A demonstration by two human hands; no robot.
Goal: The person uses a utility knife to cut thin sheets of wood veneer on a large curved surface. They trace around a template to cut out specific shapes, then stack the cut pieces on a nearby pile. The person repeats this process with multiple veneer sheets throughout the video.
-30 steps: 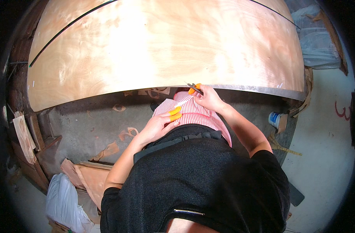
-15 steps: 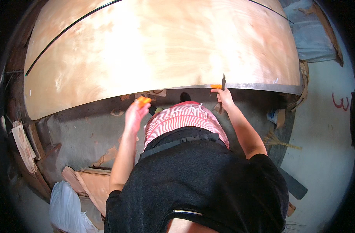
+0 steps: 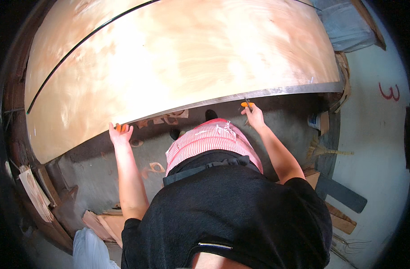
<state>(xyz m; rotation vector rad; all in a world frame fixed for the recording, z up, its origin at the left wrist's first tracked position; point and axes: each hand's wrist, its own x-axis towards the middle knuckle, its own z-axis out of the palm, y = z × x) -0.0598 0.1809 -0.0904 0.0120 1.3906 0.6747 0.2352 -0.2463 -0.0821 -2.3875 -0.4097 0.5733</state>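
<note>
While hands (image 3: pixel 121 134) (image 3: pixel 255 116) near edge (image 3: pixel 294 90), floor (image 3: pixel 93 168) below

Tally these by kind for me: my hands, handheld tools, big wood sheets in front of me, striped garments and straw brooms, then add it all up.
Hands: 2, the left hand and the right hand
Handheld tools: 1, a slim dark tool
Big wood sheets: 1, a pale sheet
Striped garments: 1, a red-and-white garment
Straw brooms: 1, a yellowish broom
Total: 6

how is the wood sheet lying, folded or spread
Spread: the wood sheet shows one broad, unfolded surface, reaching past both the left hand and the right hand.
</note>
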